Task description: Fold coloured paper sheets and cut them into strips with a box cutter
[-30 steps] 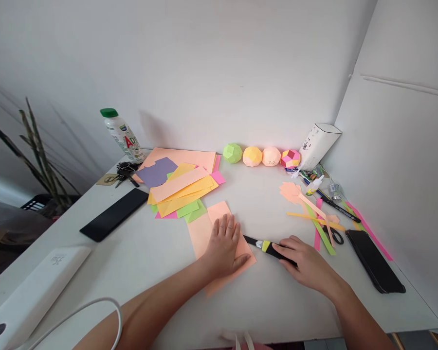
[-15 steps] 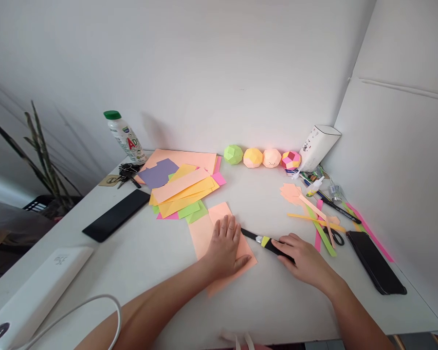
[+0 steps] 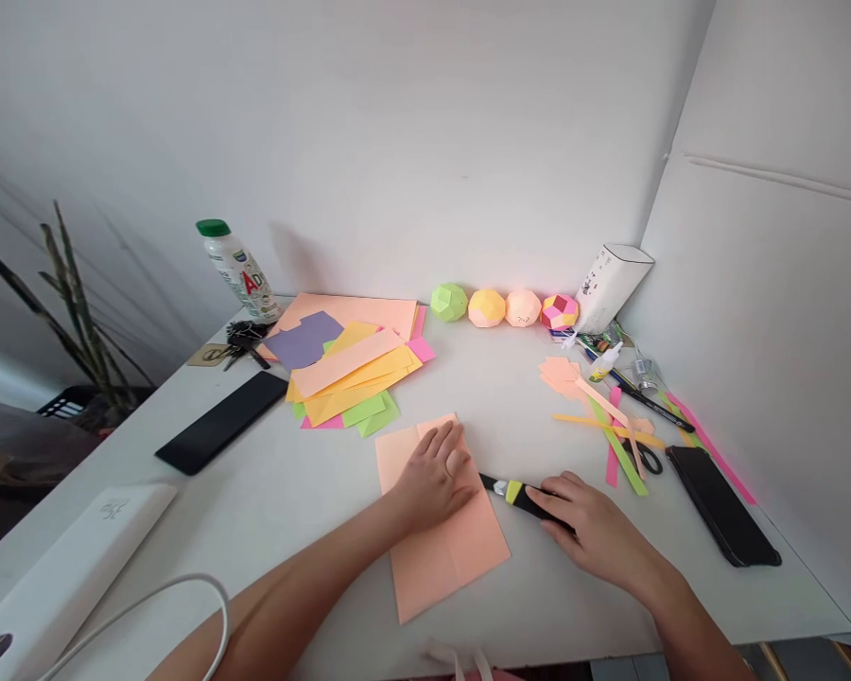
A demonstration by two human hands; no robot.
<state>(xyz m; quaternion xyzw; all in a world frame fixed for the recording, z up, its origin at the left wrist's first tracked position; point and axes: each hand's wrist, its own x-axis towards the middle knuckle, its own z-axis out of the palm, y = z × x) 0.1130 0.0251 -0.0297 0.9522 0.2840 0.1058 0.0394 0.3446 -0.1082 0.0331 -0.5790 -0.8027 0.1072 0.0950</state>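
A peach sheet of paper [image 3: 425,577] lies on the table in front of me, with a faint crease running down it. My left hand [image 3: 429,478] rests on its upper half, fingers slightly bent and thumb out to the side; whether the fingertips catch any paper is hidden. My right hand [image 3: 585,515] is wrapped around the black and yellow handle of a utility knife [image 3: 514,492]. The knife's dark front end points left and reaches the paper's right edge beside my left hand.
Colored paper sheets [image 3: 355,374] are piled at the back left. Several paper polyhedra [image 3: 486,307] line the wall. On the right lie paper strips [image 3: 618,435], scissors [image 3: 651,460], a glue bottle [image 3: 605,362] and a phone [image 3: 723,506]. A black slab [image 3: 221,423] and white power bank [image 3: 78,577] are left.
The peach sheet now lies opened out, with its crease showing, and has shifted toward me. My left hand's fingers have gone from flat to bent. The knife has barely moved.
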